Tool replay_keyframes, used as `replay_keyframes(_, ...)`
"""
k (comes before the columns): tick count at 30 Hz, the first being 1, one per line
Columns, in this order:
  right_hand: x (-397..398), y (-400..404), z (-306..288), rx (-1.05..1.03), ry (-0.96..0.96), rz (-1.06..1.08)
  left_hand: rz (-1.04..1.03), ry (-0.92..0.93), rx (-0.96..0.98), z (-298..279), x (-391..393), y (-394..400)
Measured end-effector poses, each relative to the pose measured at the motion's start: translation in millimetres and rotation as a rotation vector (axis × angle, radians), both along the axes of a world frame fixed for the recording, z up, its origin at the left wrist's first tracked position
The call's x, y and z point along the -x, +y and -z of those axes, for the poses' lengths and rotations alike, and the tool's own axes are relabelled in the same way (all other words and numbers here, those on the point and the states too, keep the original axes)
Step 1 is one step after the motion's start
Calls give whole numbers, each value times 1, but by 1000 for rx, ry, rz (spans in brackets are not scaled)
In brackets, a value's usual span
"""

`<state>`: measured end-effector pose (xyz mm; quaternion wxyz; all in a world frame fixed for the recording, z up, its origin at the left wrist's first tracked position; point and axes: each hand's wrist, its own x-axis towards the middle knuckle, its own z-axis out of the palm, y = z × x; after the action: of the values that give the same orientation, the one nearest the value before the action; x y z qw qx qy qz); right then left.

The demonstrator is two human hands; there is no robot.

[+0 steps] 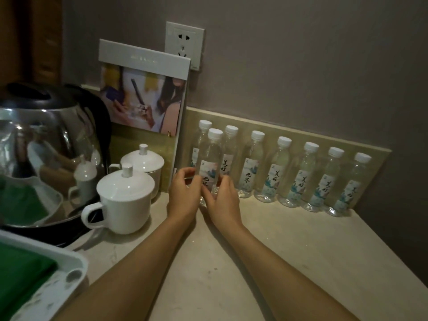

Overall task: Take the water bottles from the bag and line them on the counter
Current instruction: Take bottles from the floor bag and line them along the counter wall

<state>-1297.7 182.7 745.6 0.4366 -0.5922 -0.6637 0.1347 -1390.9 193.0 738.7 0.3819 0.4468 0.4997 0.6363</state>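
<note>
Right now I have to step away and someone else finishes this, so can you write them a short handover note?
Left hand and right hand both grip one water bottle, upright, low over the counter, in front of the row's left end.
Row of seven bottles stands upright along the backsplash, caps on, from beside the leaning card to the right corner.
Done: seven lined up.
Left: place the held bottle; the row looks full, so it likely starts a front row. The bag is not in view, so check it for more.
</note>
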Motion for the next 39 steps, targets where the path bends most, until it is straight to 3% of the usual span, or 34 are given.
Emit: replay_keyframes(39,1,5,0,-30,80,29,94,-57,50,0,2,9)
